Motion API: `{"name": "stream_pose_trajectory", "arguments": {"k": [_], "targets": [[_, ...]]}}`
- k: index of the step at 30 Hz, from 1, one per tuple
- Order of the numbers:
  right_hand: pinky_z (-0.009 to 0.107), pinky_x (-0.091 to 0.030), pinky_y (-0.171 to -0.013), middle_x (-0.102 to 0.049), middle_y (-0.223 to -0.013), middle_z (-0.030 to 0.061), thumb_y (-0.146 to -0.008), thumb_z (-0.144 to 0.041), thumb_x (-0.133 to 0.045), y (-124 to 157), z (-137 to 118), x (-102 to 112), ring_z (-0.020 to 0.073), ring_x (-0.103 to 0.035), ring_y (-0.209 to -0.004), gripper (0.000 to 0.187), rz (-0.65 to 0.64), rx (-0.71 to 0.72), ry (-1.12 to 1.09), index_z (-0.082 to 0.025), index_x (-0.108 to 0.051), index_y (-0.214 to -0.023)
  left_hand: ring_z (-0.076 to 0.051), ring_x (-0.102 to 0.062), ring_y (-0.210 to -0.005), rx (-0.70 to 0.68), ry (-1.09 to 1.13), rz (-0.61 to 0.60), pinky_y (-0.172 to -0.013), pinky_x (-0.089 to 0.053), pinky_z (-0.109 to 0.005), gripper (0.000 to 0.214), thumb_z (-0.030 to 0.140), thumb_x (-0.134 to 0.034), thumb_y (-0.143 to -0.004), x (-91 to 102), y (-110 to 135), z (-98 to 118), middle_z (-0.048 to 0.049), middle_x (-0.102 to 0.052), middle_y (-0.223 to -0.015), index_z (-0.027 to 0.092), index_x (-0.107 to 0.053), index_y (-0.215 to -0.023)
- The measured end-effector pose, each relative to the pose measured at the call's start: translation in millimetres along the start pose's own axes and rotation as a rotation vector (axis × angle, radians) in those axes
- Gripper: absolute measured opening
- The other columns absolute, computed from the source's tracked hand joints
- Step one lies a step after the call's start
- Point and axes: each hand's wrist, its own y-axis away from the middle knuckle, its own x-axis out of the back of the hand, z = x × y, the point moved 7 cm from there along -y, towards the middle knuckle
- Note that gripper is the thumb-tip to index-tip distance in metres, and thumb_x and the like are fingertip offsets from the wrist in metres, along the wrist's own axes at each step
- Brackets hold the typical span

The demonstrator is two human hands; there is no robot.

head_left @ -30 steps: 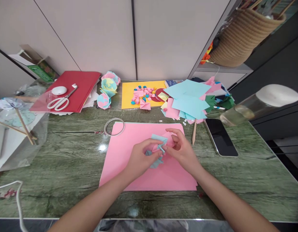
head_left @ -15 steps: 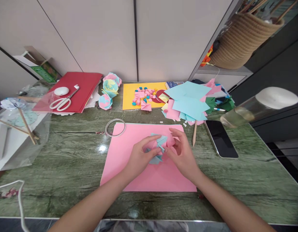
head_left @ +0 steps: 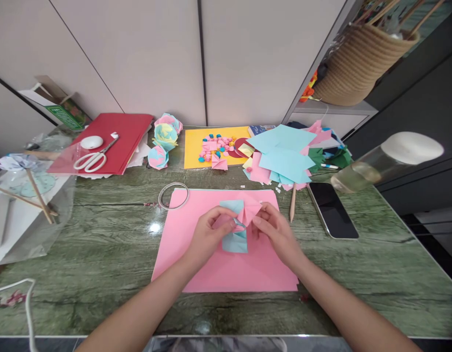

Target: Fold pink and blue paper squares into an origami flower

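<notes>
Over a stack of pink paper, both hands hold a piece of folded pink and light blue paper. My left hand pinches its left side between thumb and fingers. On the other side, my right hand grips the pink folded flap by its outer edge. Light blue panels show above and below the pinched middle. Some of the right fingers are hidden behind the paper. A silver bangle lies over the stack's upper left corner.
Finished paper balls sit behind, left of a yellow sheet with small beads. Scissors rest on red paper. Light blue sheets, a wooden stick, a phone and a white-lidded bottle stand or lie right.
The folded paper has been spread from a compact bundle; its blue panels and pink flap now show flatter. Both hands keep their hold, and the view has shifted slightly.
</notes>
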Motion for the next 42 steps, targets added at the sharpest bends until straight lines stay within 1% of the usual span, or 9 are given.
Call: {"name": "stream_pose_trajectory", "arguments": {"k": [3, 6, 9, 14, 17, 21, 25, 32, 42], "targets": [[0.023, -0.036, -0.048, -0.045, -0.059, -0.0021, -0.080, -0.030, -0.049, 2, -3, -3, 0.0102, -0.044, -0.051, 0.015, -0.060, -0.007, 0.042, -0.017, -0.051, -0.074, -0.013, -0.057, -0.073, -0.012, 0.001, -0.044, -0.068, -0.051, -0.029, 0.013, 0.025, -0.060, -0.070, -3.8, 1, 1, -0.0012, -0.054, -0.083, 0.016, -0.058, -0.079], [0.023, -0.036, -0.050, -0.048, -0.063, -0.0011, -0.077, -0.029, -0.052, 6, -13, -5, 0.0110, -0.044, -0.056, 0.012, -0.063, 0.080, 0.112, -0.017, -0.053, -0.074, -0.012, -0.057, -0.071, 0.000, 0.015, -0.044, -0.068, -0.052, -0.029, 0.013, 0.024, -0.060, -0.071, -4.2, 2, 0, -0.0010, -0.054, -0.083, 0.016, -0.057, -0.081], [0.022, -0.033, -0.048, -0.045, -0.057, -0.0026, -0.077, -0.027, -0.050, 7, -13, -4, 0.0096, -0.040, -0.051, 0.014, -0.035, 0.089, 0.208, -0.016, -0.053, -0.069, -0.013, -0.057, -0.073, 0.000, 0.003, -0.057, -0.067, -0.052, -0.028, 0.012, 0.023, -0.060, -0.071, -5.7, 3, 0, -0.0018, -0.054, -0.082, 0.016, -0.058, -0.080], [0.020, -0.026, -0.042, -0.038, -0.047, -0.0045, -0.078, -0.028, -0.047, 8, -6, 0, 0.0072, -0.033, -0.044, 0.029, 0.059, 0.123, 0.371, -0.015, -0.047, -0.052, -0.015, -0.055, -0.078, -0.004, -0.022, -0.107, -0.065, -0.051, -0.027, 0.010, 0.021, -0.060, -0.071, -12.8, 8, 5, -0.0024, -0.057, -0.082, 0.016, -0.060, -0.079], [0.020, -0.025, -0.042, -0.034, -0.043, -0.0050, -0.080, -0.030, -0.045, 11, -7, 2, 0.0065, -0.032, -0.042, 0.038, 0.143, 0.171, 0.469, -0.015, -0.041, -0.045, -0.013, -0.055, -0.077, -0.044, -0.097, -0.048, -0.068, -0.049, -0.025, 0.009, 0.019, -0.060, -0.070, -12.5, 13, 9, -0.0012, -0.060, -0.079, 0.017, -0.061, -0.078], [0.020, -0.028, -0.042, -0.037, -0.042, -0.0046, -0.083, -0.031, -0.041, 18, -10, -1, 0.0067, -0.036, -0.041, 0.041, 0.171, 0.248, 0.528, -0.016, -0.039, -0.045, -0.012, -0.055, -0.074, -0.074, -0.124, 0.019, -0.067, -0.049, -0.022, 0.007, 0.016, -0.059, -0.070, -13.0, 20, 11, 0.0002, -0.061, -0.075, 0.019, -0.062, -0.076], [0.020, -0.030, -0.043, -0.041, -0.044, -0.0042, -0.085, -0.029, -0.039, 23, -12, -4, 0.0067, -0.039, -0.042, 0.040, 0.185, 0.315, 0.541, -0.016, -0.040, -0.047, -0.010, -0.056, -0.070, -0.060, -0.057, 0.012, -0.062, -0.049, -0.020, 0.006, 0.016, -0.060, -0.070, -16.0, 23, 9, 0.0011, -0.060, -0.073, 0.019, -0.063, -0.075], [0.019, -0.029, -0.042, -0.037, -0.043, -0.0048, -0.085, -0.028, -0.038, 25, -8, -5, 0.0067, -0.036, -0.041, 0.039, 0.205, 0.302, 0.510, -0.017, -0.038, -0.047, -0.010, -0.056, -0.071, -0.077, -0.087, 0.031, -0.064, -0.049, -0.018, 0.006, 0.015, -0.061, -0.069, -13.9, 23, 13, 0.0012, -0.062, -0.073, 0.019, -0.063, -0.073], [0.021, -0.031, -0.045, -0.039, -0.051, -0.0024, -0.079, -0.042, -0.042, 10, -2, -4, 0.0097, -0.035, -0.049, 0.037, 0.034, 0.187, 0.323, -0.016, -0.047, -0.053, -0.012, -0.058, -0.070, 0.048, 0.069, -0.071, -0.060, -0.055, -0.024, 0.005, 0.018, -0.061, -0.069, -19.9, 20, 6, -0.0002, -0.058, -0.075, 0.017, -0.061, -0.074]]}}
